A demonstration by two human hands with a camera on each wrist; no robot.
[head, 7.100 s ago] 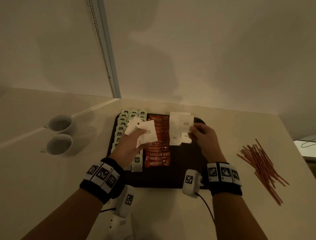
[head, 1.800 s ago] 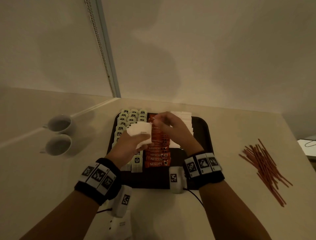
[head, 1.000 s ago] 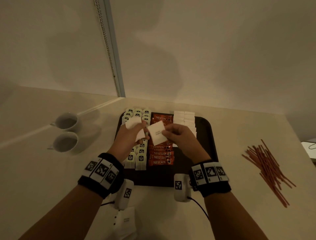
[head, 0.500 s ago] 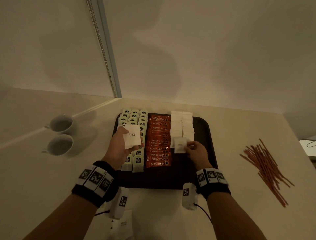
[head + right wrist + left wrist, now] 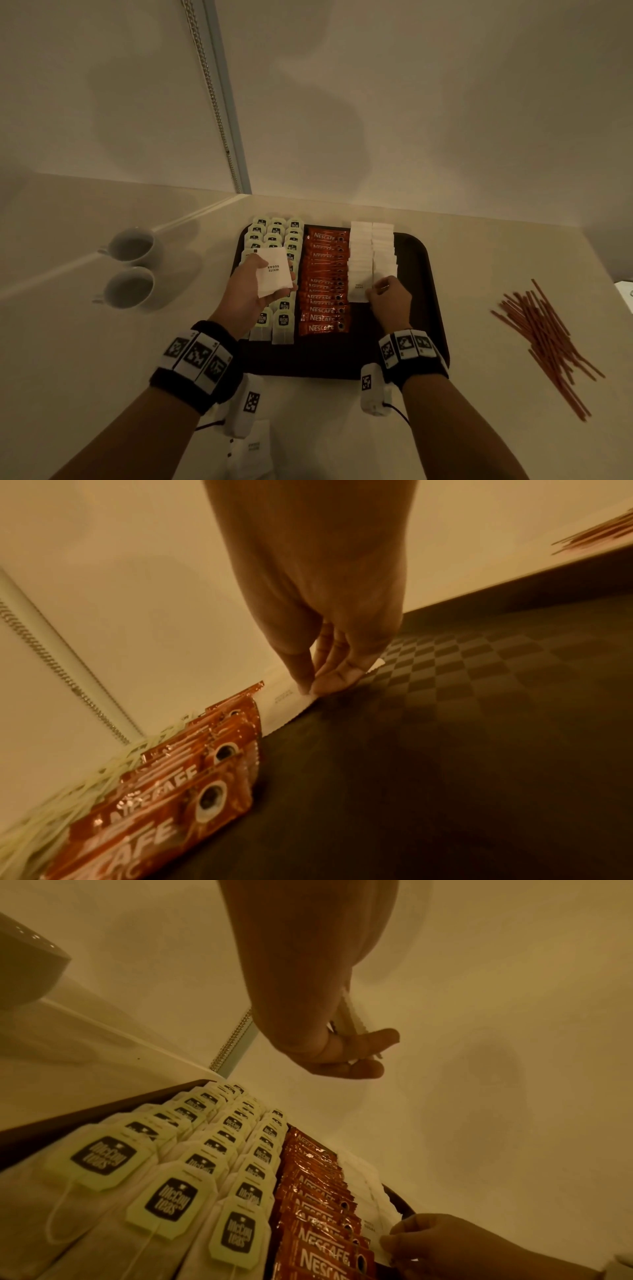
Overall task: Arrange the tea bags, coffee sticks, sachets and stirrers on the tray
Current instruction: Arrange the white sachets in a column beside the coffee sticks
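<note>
On the cream countertop, a white paper sugar sachet (image 5: 359,288) is pinched at its right edge by the right hand (image 5: 389,298), just right of the orange coffee sticks (image 5: 323,284) on the dark tray (image 5: 419,274), while spare sachets (image 5: 275,272) are gripped in the left hand (image 5: 248,291).

Both forearms reach forward, each with a marked band on the wrist. The left hand (image 5: 255,291) is raised, its fingers curled. The right hand (image 5: 388,297) is low, fingertips (image 5: 325,685) pinched together, pointing down.

Bare forearms, black wristbands (image 5: 195,363) with square-code tags, white wrist cameras (image 5: 371,390)
</note>
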